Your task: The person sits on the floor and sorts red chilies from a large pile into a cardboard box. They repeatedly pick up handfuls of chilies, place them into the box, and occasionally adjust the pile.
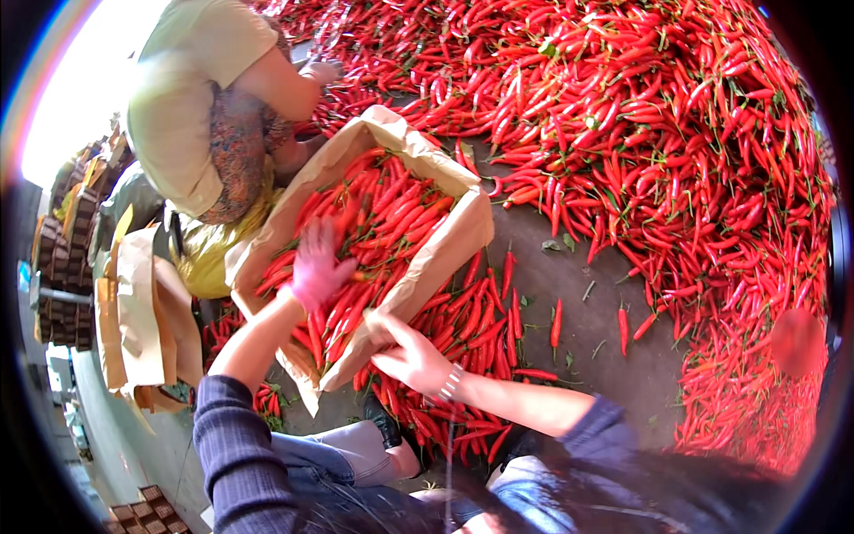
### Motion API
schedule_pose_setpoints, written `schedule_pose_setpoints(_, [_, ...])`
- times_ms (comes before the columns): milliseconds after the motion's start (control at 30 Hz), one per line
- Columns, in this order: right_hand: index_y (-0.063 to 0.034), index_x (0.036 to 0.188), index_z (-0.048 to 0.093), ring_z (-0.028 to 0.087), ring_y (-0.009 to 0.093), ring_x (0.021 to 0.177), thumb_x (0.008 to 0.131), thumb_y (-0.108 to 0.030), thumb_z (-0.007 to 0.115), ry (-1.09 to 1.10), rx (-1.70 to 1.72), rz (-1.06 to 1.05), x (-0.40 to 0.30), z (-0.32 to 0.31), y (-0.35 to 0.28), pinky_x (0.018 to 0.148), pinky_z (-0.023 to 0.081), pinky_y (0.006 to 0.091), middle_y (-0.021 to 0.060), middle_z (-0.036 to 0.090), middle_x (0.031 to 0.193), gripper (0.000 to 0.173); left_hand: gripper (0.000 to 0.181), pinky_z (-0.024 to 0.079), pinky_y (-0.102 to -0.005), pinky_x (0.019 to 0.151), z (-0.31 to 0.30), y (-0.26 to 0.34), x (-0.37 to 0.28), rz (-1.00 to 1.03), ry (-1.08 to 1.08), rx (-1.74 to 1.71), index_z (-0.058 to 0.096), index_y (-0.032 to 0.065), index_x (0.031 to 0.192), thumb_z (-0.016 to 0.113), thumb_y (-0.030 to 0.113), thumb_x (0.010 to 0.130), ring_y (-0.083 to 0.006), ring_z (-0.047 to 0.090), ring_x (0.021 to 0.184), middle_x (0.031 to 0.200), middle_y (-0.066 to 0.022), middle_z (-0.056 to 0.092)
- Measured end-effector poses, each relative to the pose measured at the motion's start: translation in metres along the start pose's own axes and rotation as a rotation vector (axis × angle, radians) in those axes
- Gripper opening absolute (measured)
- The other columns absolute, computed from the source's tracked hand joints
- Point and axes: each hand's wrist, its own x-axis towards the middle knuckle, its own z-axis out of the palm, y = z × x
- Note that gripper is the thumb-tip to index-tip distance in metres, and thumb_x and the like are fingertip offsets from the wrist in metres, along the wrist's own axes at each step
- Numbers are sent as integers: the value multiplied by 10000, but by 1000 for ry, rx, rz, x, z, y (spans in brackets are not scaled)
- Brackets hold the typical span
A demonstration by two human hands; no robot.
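Observation:
A box-shaped container with a brown paper lining (460, 213) stands before me, filled with long red chili peppers (393, 200). Flat over the peppers, fingers spread, rests my left hand (319, 267). It looks pink in the light, and its fingertips are blurred. My right hand (410, 354), with a bracelet at the wrist, is at the near edge of the paper. Its fingers are blurred there, so a grip on the paper cannot be made out. Loose chilies (477, 327) lie on the floor right of the container and by my feet.
A huge heap of red chilies (640, 133) covers the far and right floor. Another person (200, 100) crouches at the left, a hand near the heap. Folded brown paper (150, 307), a yellow bag (207, 260) and stacked baskets (67, 267) stand left.

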Motion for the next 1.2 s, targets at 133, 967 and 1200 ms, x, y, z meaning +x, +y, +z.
schedule_pose_setpoints(133, [-40, 1199, 602, 607, 189, 1069, 804, -8, 601, 219, -346, 214, -120, -112, 28, 879, 515, 335, 92, 621, 1109, 397, 821, 264, -527, 1134, -1, 31, 12, 120, -153, 80, 238, 109, 1532, 617, 422, 874, -481, 335, 1349, 1502, -310, 289])
schedule_pose_setpoints(967, [-53, 1026, 538, 666, 402, 755, 784, -222, 668, 952, -1060, 530, -250, -321, 108, 640, 523, 509, 207, 658, 847, 322, 247, 413, -468, 1007, 165, 403, -18, 1253, -366, -155, 636, 118, 944, 664, 193, 711, -250, 550, 1102, 1052, -70, 599])
schedule_pose_setpoints(1200, [-107, 1230, 559, 637, 412, 949, 721, -395, 800, 474, -721, 356, -262, -246, 89, 819, 522, 484, 159, 569, 1077, 633, 200, 435, -486, 962, 119, 317, -14, 1041, -347, -250, 658, 94, 907, 671, 204, 740, -277, 612, 933, 954, -72, 629])
